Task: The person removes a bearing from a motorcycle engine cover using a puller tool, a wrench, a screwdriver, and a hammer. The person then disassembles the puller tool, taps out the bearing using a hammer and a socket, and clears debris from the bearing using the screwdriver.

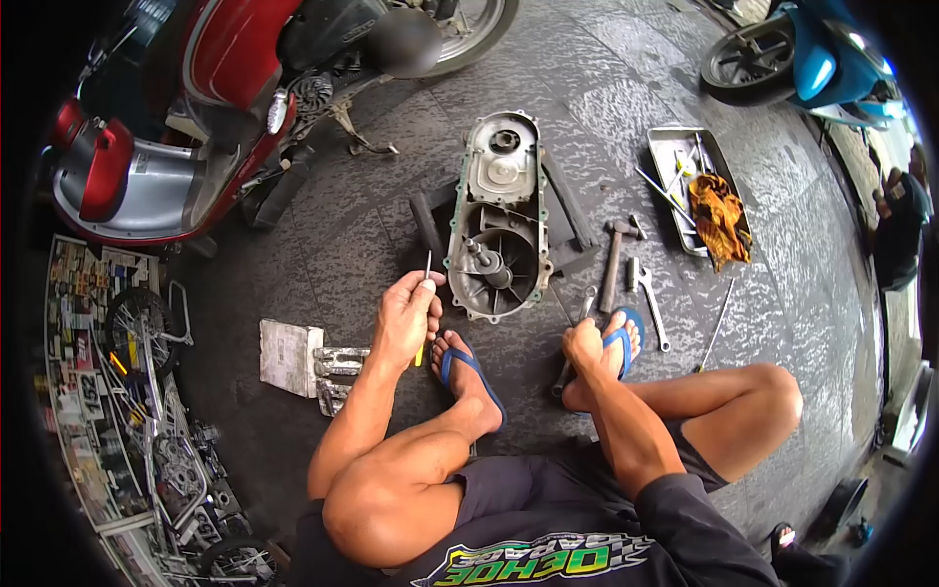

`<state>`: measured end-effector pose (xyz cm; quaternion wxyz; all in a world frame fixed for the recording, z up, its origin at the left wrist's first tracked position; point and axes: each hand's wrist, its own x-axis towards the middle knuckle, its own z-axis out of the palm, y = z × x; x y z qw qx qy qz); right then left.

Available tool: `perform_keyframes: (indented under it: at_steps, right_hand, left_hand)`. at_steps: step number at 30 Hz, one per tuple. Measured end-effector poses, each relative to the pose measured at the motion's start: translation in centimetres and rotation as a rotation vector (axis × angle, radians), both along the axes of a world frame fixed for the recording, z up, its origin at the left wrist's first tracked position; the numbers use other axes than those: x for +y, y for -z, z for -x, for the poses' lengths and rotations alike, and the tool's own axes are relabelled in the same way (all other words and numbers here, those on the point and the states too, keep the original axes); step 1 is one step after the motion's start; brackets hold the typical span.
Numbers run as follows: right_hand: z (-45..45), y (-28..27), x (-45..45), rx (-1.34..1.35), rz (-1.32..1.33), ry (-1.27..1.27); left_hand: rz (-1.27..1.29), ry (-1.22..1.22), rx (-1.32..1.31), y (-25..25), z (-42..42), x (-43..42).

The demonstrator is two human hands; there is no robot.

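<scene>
My left hand [406,311] is closed round a thin tool whose metal tip [427,262] points up, beside the lower left edge of the metal engine casing [505,174]. A yellow piece [420,354] shows just below that hand. The casing lies on a dark stand [570,207], with a shaft [486,262] standing in its round lower chamber. My right hand [584,344] is closed near my right foot, by a ring-ended wrench [588,297]; what its fingers hold, if anything, is hidden.
A hammer [612,264], a socket [634,274] and another wrench [654,311] lie at the right. Beyond them is a metal tray [667,147] with an orange cloth [719,217]. A box [290,356] lies left; a red scooter [147,186] and blue motorbike [815,64] stand around.
</scene>
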<state>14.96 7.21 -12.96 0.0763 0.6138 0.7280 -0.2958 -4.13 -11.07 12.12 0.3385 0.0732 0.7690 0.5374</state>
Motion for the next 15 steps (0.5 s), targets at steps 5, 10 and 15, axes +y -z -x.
perform_keyframes:
  at_steps: [5,10,15]
  right_hand:
    - [-0.9,-11.0,-1.3,0.444,-0.309,-0.057]
    - [1.2,-20.0,-1.5,0.955,0.101,-0.203]
    - [4.3,-25.7,-0.5,1.009,0.546,-0.371]
  left_hand:
    - [0.014,0.036,0.010,0.3,0.2,-0.1]
    - [0.104,0.086,0.127,-0.1,0.5,0.6]
    - [0.137,0.140,0.234,-0.7,0.6,0.6]
